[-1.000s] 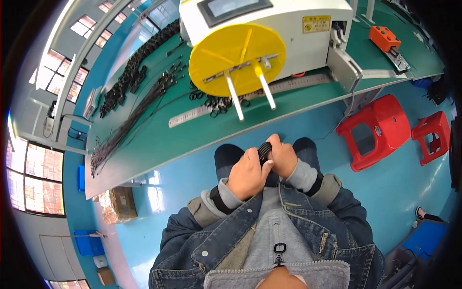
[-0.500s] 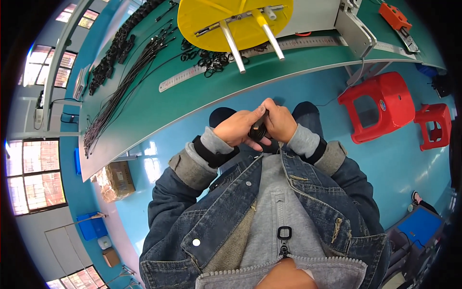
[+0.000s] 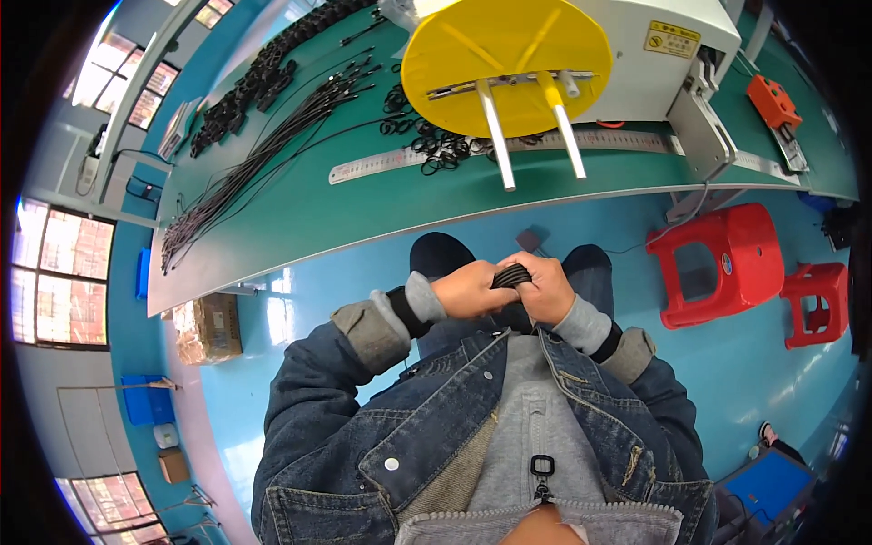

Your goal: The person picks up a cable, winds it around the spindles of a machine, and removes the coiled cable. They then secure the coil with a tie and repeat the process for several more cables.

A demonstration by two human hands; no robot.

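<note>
Black, coiled bundle of thin cable [image 3: 512, 276] within the grip of bare left hand [image 3: 465, 290] and bare right hand [image 3: 548, 291]

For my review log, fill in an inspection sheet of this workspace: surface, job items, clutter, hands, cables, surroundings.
Surface: green tabletop with pale edge; long silver ruler lying along it.
Job items: coiled black cable, held off the table in front of the body.
Clutter: small thin black loops on and around the ruler.
Hands: left hand and right hand both close on the coil.
Cables: bundle of long thin black cables on the table's left part.
Surroundings: white machine with round yellow disc; larger red plastic stool, right; brown cardboard box, left.
</note>
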